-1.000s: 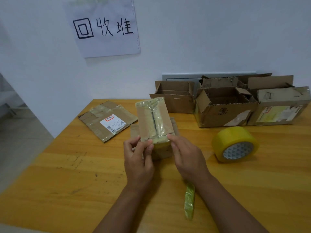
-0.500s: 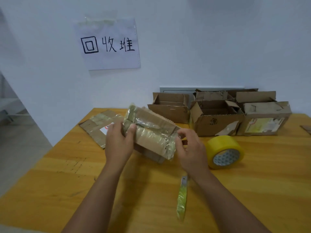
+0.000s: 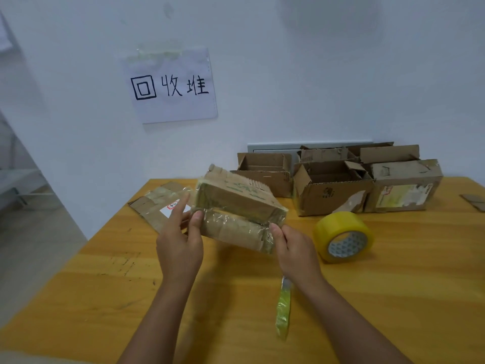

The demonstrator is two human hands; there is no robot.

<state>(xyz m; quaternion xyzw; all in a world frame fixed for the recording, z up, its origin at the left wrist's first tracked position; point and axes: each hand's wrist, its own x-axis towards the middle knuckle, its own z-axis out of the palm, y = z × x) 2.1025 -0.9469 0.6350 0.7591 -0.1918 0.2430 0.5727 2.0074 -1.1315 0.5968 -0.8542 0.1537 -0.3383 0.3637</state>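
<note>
A small brown cardboard box (image 3: 236, 206), wrapped in shiny clear tape, is held tilted in the air above the wooden table (image 3: 393, 285). My left hand (image 3: 181, 243) grips its left end, thumb on the near taped flap and index finger stretched up along the side. My right hand (image 3: 294, 248) pinches the right end of that near flap. A yellow-green handled cutter (image 3: 284, 308) lies on the table under my right wrist.
A yellow tape roll (image 3: 343, 236) lies right of the box. Several open cardboard boxes (image 3: 333, 187) stand against the wall at the back right. A flattened carton with a white label (image 3: 157, 206) lies at the back left. A paper sign (image 3: 173, 85) hangs on the wall.
The box was lifted off the table, turned from upright to lying tilted, and rotated further in my hands. My grip shifted to its two ends.
</note>
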